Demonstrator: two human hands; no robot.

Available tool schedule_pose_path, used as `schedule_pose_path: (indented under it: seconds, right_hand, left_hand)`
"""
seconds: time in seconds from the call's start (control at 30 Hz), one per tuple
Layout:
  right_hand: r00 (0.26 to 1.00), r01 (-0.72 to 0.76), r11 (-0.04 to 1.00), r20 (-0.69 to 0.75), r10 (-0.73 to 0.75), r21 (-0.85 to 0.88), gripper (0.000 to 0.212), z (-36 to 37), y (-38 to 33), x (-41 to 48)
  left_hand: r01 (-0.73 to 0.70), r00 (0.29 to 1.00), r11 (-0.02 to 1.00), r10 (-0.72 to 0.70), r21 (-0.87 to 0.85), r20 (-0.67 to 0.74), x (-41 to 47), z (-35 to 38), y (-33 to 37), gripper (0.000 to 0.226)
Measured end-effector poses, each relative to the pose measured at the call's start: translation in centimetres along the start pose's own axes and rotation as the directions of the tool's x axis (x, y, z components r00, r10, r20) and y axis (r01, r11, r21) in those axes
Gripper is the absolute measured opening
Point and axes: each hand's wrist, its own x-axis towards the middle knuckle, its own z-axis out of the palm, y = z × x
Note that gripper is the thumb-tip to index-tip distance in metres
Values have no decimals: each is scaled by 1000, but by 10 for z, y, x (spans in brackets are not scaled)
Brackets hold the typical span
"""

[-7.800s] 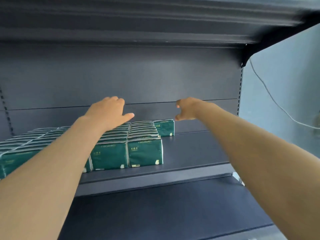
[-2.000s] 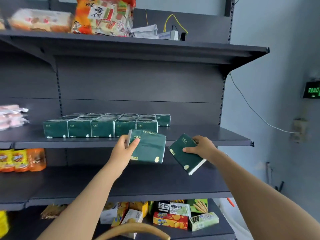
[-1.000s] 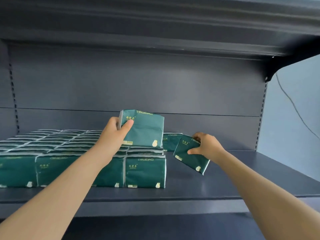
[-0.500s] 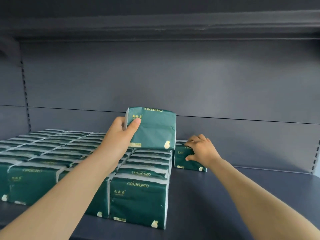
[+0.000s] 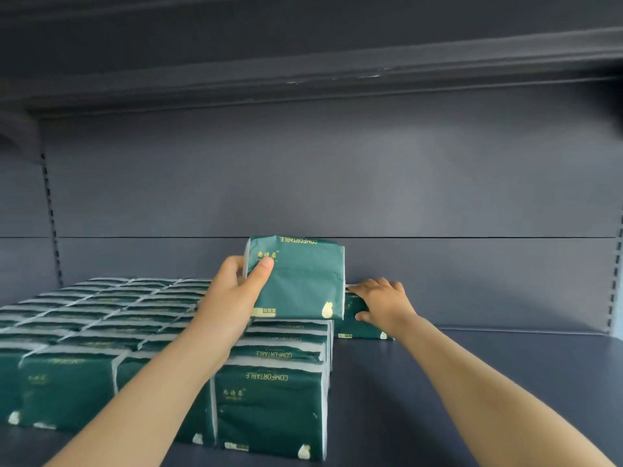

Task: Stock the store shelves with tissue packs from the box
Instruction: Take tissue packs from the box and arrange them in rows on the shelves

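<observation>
My left hand [image 5: 232, 298] grips a dark green tissue pack [image 5: 303, 281] by its left edge, thumb on the front, and holds it upright above the stocked rows. Several rows of the same green packs [image 5: 101, 315] fill the left half of the grey shelf [image 5: 472, 382], standing on edge. My right hand [image 5: 384, 305] lies over another green pack [image 5: 357, 328] at the back of the shelf, just right of the rows. Its fingers reach over the pack's top and its thumb curls round the front. The box is out of view.
The shelf's grey back panel [image 5: 337, 180] stands close behind the packs. The underside of the shelf above [image 5: 303, 62] hangs low overhead. Bare shelf surface stretches to the right of the rows, up to a slotted upright [image 5: 615, 281].
The view has moved slightly closer to the shelf. My right hand has pressed its pack upright against the back, and its fingers now spread over the top. My left hand has barely moved.
</observation>
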Motion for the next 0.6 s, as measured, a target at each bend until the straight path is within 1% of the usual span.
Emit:
schedule_pose_path:
  seconds: [0.1,0.2,0.3,0.4,0.43,0.47,0.5,0.53,0.57,0.6]
  right_hand:
    - [1000,-26,999,8,26,29,53,-30,-1,-7]
    - [996,-41,994,82,33,97,49,-60,-4,-24]
    - [993,-80,955,109,50,285,44,-85,-7,-56]
    - [992,-123,869,90,91,479,34,-106,-16,-94]
    - [990,-138,815,67,121,563,29,-111,-21,-107]
    - [986,-151,733,46,161,663,23,-115,-28,-119]
    - [979,-151,614,31,201,775,20,-120,-38,-133]
    - [971,-133,469,21,237,873,22,-122,-50,-145]
    - [964,-108,321,21,264,941,27,-125,-63,-158]
    - [959,-81,215,18,282,973,31,-126,-76,-168]
  left_hand:
    - [-25,999,999,24,29,32,-6,-6,4,24]
    - [-12,999,1000,12,9,49,-14,-13,12,26]
    - [-2,996,1000,3,-14,87,-26,-20,20,29]
    - [-6,994,1000,9,-25,111,-39,-25,24,31]
    - [-5,993,999,10,-40,114,-44,-26,25,30]
    - [0,993,998,7,-58,117,-49,-27,25,27]
    - [6,993,997,3,-74,122,-53,-27,26,25]
    - [11,991,996,1,-90,130,-58,-26,27,22]
    - [14,990,994,0,-104,140,-63,-24,26,20]
    - [16,988,993,2,-118,153,-68,-22,26,18]
